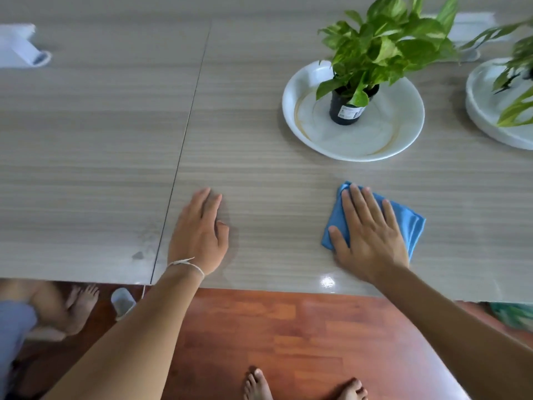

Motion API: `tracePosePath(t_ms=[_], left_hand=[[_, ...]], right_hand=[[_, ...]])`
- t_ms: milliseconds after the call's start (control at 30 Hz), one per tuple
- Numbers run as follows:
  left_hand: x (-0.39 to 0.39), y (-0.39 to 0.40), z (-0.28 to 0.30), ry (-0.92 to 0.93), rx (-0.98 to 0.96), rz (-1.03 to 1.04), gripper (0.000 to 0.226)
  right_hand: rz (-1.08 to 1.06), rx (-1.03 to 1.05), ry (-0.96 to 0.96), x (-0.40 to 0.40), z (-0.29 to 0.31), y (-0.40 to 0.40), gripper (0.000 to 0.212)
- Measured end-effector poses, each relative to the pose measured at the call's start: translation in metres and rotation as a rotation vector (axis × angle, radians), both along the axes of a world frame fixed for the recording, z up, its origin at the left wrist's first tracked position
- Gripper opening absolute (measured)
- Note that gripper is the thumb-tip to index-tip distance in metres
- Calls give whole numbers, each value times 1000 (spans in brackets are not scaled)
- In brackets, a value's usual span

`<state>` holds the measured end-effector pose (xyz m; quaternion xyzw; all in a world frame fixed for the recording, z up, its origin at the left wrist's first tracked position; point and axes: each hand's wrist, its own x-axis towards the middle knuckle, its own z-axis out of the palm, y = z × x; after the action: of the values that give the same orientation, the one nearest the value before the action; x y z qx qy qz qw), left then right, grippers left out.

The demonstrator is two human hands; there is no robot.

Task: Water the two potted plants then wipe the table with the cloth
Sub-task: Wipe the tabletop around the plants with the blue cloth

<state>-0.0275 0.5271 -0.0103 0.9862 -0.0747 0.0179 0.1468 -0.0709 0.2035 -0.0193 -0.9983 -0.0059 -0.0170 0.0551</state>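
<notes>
My right hand (367, 233) lies flat, fingers spread, pressing a folded blue cloth (411, 223) onto the grey wood-grain table (274, 174) near its front edge. My left hand (202, 232) rests palm down on the bare table, to the left of the cloth, holding nothing. A leafy green plant in a small black pot (346, 109) stands in a white dish (403, 131) beyond the cloth. A second plant (516, 79) in another white dish (484, 111) is cut off at the right edge.
A seam (184, 140) runs front to back across the tabletop left of my left hand. A white object (20, 47) sits at the far left of the table. Below the front edge are a red-brown wooden floor (288, 327), my bare feet, and another person's feet at the left.
</notes>
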Motion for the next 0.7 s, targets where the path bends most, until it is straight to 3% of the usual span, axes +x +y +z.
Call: tracePosePath(t_ms=[367,700], left_hand=[[-4,1,5,35,-1,78,63],[-2,6,-2,0,-39,65,66]], right_hand=[[186,-35,105,33,6,133,79],[212,-41,96,204,6,196,78]])
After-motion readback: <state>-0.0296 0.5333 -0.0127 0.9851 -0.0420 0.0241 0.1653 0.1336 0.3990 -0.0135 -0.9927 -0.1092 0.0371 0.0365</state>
